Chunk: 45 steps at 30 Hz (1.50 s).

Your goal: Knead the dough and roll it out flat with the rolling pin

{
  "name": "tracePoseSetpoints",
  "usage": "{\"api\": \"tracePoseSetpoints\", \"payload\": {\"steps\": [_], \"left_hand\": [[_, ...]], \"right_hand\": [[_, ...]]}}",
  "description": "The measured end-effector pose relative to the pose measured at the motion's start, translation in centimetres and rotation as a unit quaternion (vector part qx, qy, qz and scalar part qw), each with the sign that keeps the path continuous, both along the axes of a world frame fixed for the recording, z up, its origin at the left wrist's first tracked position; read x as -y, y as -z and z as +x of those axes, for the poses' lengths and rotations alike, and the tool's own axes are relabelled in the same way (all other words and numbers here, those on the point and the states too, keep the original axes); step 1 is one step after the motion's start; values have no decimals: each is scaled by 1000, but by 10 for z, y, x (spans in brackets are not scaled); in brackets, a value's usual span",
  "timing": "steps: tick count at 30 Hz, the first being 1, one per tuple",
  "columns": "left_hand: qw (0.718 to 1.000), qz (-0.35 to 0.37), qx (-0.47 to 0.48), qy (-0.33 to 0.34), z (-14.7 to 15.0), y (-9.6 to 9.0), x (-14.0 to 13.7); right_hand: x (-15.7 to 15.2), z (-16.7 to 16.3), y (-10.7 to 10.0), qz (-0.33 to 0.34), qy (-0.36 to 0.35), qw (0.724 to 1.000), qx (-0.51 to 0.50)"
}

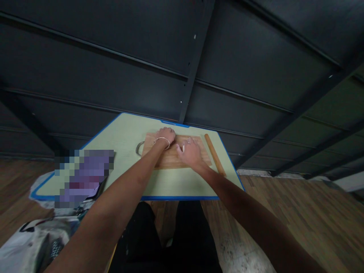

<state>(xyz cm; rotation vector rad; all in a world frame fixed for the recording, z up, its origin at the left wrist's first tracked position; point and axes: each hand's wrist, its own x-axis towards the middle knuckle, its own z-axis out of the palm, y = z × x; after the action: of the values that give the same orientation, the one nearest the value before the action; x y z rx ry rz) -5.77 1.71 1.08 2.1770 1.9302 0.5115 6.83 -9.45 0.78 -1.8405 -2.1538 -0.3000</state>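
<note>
A wooden cutting board (173, 161) with a curved metal handle (138, 148) at its left end lies on the table. My left hand (167, 135), a thin bangle (168, 143) round its wrist, rests over the board's far edge with its fingers curled. Anything under those fingers is hidden. Lower on the board and further right is my right hand (192, 153), its fingers bent over the wood. Between its thumb and forefinger shows a small pale piece (183, 148), too small to name. A wooden rolling pin (215, 154) lies just right of the board.
The pale green table (119, 132) has a blue rim and stands against a dark panelled wall (136, 91). A purple object (91, 167), partly pixelated, lies at the table's left. Below it are pale bags or cloth (42, 239). Wood-look flooring (284, 204) surrounds the table.
</note>
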Motion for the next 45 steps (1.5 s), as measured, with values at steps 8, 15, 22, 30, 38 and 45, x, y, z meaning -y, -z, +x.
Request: {"api": "tracePoseSetpoints", "payload": {"steps": [8, 15, 22, 30, 38, 45], "left_hand": [[1000, -4, -16, 11, 1, -1, 2], [1000, -2, 11, -4, 0, 2, 3], [1000, -10, 1, 0, -1, 3, 2], [1000, -7, 8, 3, -4, 9, -3], [1000, -19, 5, 15, -7, 15, -11], [1000, -13, -2, 4, -6, 6, -4]], "right_hand": [[-17, 1, -7, -46, -43, 997, 35], [-35, -5, -21, -123, -37, 990, 65], [-43, -6, -28, -123, -60, 987, 83], [-53, 4, -14, -58, -131, 982, -124], [-66, 11, -24, -39, -223, 906, -359], [-36, 36, -30, -114, -223, 961, -113]]}}
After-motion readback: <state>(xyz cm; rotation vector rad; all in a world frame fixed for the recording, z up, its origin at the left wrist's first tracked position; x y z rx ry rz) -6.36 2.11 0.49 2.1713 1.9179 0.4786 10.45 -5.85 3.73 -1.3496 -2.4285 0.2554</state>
